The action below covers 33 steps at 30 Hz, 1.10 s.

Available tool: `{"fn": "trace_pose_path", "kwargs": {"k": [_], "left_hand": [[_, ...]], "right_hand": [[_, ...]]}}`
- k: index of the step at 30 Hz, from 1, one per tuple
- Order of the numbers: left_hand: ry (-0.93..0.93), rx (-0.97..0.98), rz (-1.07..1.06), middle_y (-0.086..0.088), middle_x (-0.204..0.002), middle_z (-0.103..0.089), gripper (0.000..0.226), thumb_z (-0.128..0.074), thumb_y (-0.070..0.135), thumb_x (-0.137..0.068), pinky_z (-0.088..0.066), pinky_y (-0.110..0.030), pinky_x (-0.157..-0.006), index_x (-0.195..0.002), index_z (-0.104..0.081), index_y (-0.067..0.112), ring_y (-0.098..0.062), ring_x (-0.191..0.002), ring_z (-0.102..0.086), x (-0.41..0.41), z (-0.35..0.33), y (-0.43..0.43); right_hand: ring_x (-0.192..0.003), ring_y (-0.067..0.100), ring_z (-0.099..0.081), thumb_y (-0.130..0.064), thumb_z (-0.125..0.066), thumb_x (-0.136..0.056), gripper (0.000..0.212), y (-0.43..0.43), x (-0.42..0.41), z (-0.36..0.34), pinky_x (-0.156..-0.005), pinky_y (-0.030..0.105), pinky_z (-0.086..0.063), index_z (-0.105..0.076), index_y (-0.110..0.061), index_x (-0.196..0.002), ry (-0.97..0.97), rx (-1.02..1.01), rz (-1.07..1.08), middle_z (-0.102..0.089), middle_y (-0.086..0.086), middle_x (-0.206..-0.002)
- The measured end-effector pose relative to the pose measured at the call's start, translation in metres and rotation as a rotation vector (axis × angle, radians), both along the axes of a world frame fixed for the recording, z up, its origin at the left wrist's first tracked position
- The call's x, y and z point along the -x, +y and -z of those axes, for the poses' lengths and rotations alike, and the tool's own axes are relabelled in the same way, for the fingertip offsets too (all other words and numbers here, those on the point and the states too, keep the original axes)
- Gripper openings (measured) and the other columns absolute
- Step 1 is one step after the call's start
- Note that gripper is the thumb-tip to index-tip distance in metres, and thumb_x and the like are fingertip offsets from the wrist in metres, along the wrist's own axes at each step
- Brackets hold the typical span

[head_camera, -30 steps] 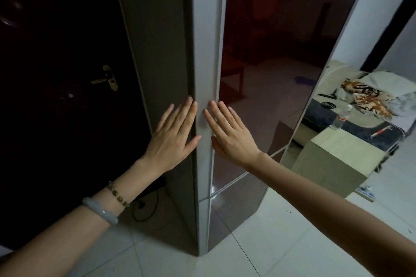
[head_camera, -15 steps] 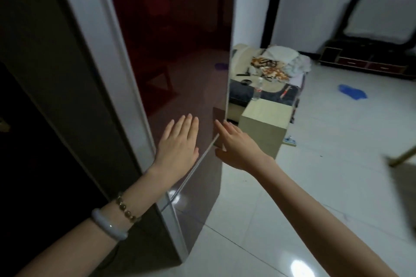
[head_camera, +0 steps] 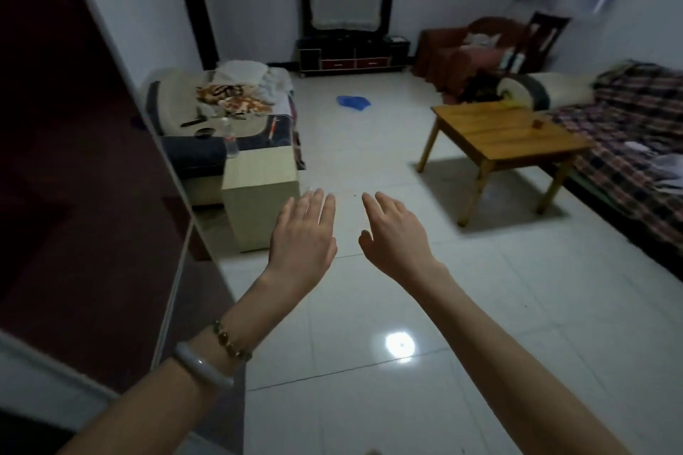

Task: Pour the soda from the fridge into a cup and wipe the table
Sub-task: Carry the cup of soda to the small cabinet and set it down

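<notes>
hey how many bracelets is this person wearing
2, both on the left wrist: a pale bangle farther up the forearm and a beaded bracelet beside it, nearer the left hand. The right wrist shows none.

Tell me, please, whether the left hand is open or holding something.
Open and empty: the left hand has straight fingers, hovers over the floor and touches nothing.

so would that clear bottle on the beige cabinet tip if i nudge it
Probably: the clear bottle stands upright, tall and narrow, at a corner of the beige cabinet. It looks like thin plastic, so likely light and squashy. Its fill level is unclear.
</notes>
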State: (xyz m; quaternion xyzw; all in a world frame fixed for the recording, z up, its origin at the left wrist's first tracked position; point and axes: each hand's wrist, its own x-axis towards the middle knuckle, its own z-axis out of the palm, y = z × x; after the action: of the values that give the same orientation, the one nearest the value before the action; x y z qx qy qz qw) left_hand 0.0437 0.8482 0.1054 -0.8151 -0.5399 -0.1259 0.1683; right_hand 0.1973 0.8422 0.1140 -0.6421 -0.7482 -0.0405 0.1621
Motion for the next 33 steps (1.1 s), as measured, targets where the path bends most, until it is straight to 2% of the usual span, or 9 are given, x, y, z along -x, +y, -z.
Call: {"fn": "trace_pose_path", "kwargs": {"k": [6,9,15,19,23,29,33], "left_hand": [[-0.038,0.021,0.239,-0.018,-0.132,-0.054,0.069,-0.075,0.028,-0.074,-0.038,-0.046,-0.103,-0.133,-0.049,0.003,-0.033,-0.121,-0.053,-0.096,0.002,0.017],[-0.055,0.038,0.319,-0.017,-0.139,-0.049,0.067,-0.067,0.03,-0.082,-0.033,-0.045,-0.108,-0.139,-0.042,0.004,-0.031,-0.128,-0.047,-0.146,0.004,0.025],[-0.092,0.037,0.439,-0.018,-0.139,-0.049,0.066,-0.066,0.028,-0.083,-0.033,-0.045,-0.107,-0.138,-0.042,0.003,-0.031,-0.128,-0.047,-0.261,0.008,0.056],[-0.149,-0.002,0.495,-0.019,-0.143,-0.042,0.068,-0.066,0.031,-0.083,-0.032,-0.047,-0.109,-0.139,-0.039,0.002,-0.033,-0.133,-0.039,-0.344,0.008,0.078],[-0.219,-0.057,0.53,-0.02,-0.141,-0.045,0.073,-0.071,0.032,-0.079,-0.035,-0.049,-0.107,-0.137,-0.04,0.0,-0.034,-0.131,-0.043,-0.42,0.008,0.097],[-0.224,-0.068,0.574,-0.021,-0.144,-0.04,0.073,-0.064,0.033,-0.083,-0.032,-0.049,-0.11,-0.14,-0.032,0.0,-0.034,-0.134,-0.038,-0.507,0.014,0.119],[-0.227,-0.054,0.57,-0.02,-0.144,-0.041,0.071,-0.063,0.033,-0.084,-0.031,-0.048,-0.111,-0.14,-0.034,0.0,-0.033,-0.134,-0.039,-0.554,0.019,0.139]], "right_hand": [[-0.115,0.028,-0.049,-0.014,-0.055,-0.082,0.056,-0.023,-0.091,0.003,-0.091,0.035,-0.045,-0.037,-0.006,-0.134,-0.021,0.009,0.243,-0.052,0.012,-0.126],[-0.119,0.026,-0.048,-0.016,-0.053,-0.086,0.054,-0.027,-0.138,0.001,-0.097,0.034,-0.041,-0.036,-0.007,-0.137,-0.034,-0.008,0.337,-0.051,0.011,-0.131],[-0.128,0.028,-0.041,-0.019,-0.05,-0.089,0.058,-0.02,-0.242,-0.003,-0.105,0.036,-0.035,-0.029,-0.008,-0.142,-0.04,-0.062,0.449,-0.043,0.014,-0.14],[-0.135,0.032,-0.034,-0.021,-0.054,-0.087,0.065,-0.006,-0.32,0.0,-0.109,0.042,-0.03,-0.026,-0.006,-0.144,-0.044,-0.121,0.516,-0.035,0.02,-0.146],[-0.13,0.035,-0.042,-0.02,-0.063,-0.079,0.069,0.008,-0.392,0.005,-0.106,0.048,-0.037,-0.035,-0.001,-0.139,-0.077,-0.199,0.571,-0.044,0.023,-0.139],[-0.128,0.036,-0.044,-0.019,-0.065,-0.077,0.068,0.029,-0.477,0.01,-0.104,0.048,-0.036,-0.039,0.0,-0.137,-0.104,-0.209,0.604,-0.047,0.024,-0.136],[-0.129,0.036,-0.043,-0.019,-0.065,-0.076,0.068,0.047,-0.52,0.016,-0.105,0.048,-0.034,-0.04,0.0,-0.136,-0.119,-0.2,0.618,-0.046,0.024,-0.137]]}}
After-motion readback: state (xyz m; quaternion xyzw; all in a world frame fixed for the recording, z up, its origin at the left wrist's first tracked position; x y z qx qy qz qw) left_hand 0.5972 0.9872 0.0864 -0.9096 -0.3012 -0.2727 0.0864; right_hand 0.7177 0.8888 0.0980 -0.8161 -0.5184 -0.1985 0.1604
